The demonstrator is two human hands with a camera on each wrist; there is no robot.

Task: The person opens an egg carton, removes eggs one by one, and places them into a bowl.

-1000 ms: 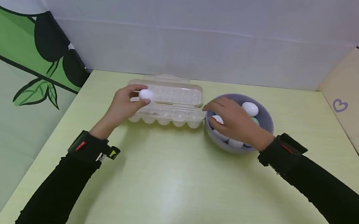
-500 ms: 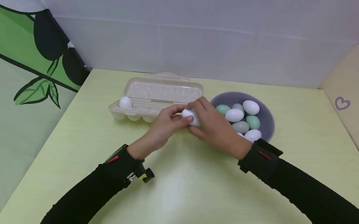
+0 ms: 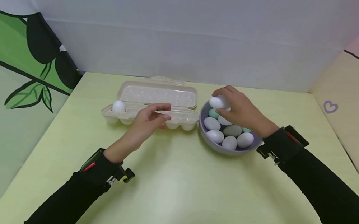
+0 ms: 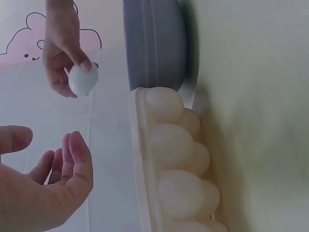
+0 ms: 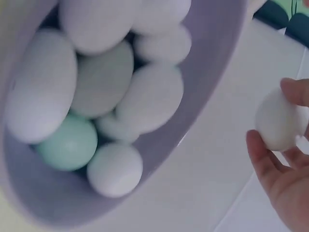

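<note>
My right hand pinches a white egg above the left back part of a purple-grey bowl. White, grey and green eggs fill the bowl. That held egg is also visible in the right wrist view. My left hand is in front of an egg carton, its fingers relaxed and apart. Nothing lies between those fingers in the left wrist view. One white egg sits at the carton's left end. My left hand hides the carton's middle cups.
The carton's clear lid lies open toward the back wall. Bowl and carton stand close together on a pale yellow tabletop. Decorated side panels flank the table.
Both hands met at a white egg half a second ago; now they are apart. My left hand has moved left without an egg, and my right hand is over the bowl with one.
</note>
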